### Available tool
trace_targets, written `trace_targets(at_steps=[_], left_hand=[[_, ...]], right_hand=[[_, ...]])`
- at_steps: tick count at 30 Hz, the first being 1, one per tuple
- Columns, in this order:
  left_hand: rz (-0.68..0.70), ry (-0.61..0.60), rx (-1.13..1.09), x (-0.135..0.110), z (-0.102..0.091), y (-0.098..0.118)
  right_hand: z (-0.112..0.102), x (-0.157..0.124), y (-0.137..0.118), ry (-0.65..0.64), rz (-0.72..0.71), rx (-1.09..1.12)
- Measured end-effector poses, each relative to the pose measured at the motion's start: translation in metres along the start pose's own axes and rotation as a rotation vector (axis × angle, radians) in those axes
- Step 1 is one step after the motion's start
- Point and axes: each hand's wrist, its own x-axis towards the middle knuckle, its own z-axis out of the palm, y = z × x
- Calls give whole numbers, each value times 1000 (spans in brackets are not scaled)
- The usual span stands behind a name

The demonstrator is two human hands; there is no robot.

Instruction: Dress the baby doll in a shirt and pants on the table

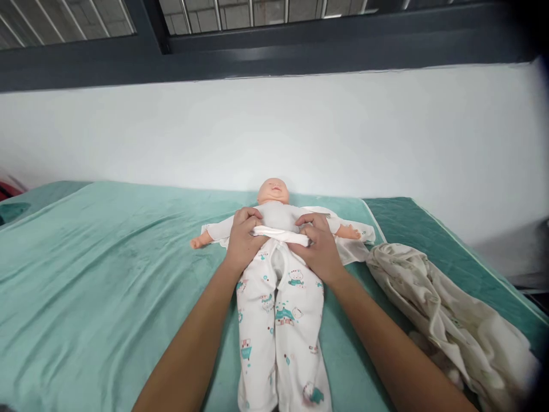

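A baby doll (273, 191) lies on its back with its head toward the wall and both arms spread. White baby trousers (281, 320), printed with small bears and teal figures, cover its legs. Their white waistband (281, 233) is folded at the belly. My left hand (246, 237) grips one side of the waistband, fingers curled over it. On the other side my right hand (318, 243) pinches the band between thumb and fingers. A white top (355, 249) lies spread beneath the doll's torso and its arm on the right.
A crumpled cream cloth (441, 309) lies to the right. The teal sheet (107, 286) under everything has soft creases. A white wall (171, 137) rises behind the doll, below a dark window frame (274, 51) with metal bars. Something red (8, 190) shows at the left edge.
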Motion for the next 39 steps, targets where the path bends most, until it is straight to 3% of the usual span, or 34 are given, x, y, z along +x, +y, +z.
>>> trace_targets(at_steps=[9,13,16,22,27,33,39], left_hand=[[-66,96,16,-18,-7,-11],[-98,121,22,-25,-9,-14],[-113,146,59,-29,-9,-15],[-101,166,30,-31,-7,-19],[-102,187,13,-32,-5,-18],[-160,171,-19,-63,-18,4],[-250,186,-50,-98,-31,30]], right_hand=[[-11,-21,0,72,83,151],[-16,-31,4,75,254,285],[-18,-39,7,-11,379,293],[-30,-48,5,-274,357,128],[-41,-52,5,-451,386,147],[-34,-51,7,-406,453,93],[-21,-55,-2,-217,462,42]])
